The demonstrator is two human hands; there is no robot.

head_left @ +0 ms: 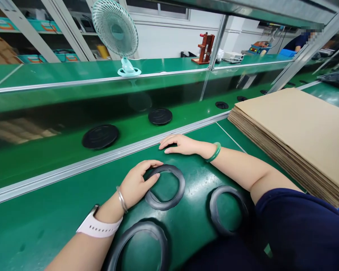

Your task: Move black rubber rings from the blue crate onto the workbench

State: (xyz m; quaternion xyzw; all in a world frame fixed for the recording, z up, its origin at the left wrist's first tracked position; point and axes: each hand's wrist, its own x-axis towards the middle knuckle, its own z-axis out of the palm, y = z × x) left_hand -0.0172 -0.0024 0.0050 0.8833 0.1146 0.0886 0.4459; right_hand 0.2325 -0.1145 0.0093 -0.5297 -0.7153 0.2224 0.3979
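Cardboard stack (299,128) blocks the right (bare green table (45,222) lies left).

Factory assembly line: green conveyor belt (59,150)

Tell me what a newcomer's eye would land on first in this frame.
Probably the two hands on the green bench: the left hand rests on a black ring, the right hand lies flat near the conveyor's metal edge. Next, the black discs on the belt, the cardboard stack at right and the fan above.
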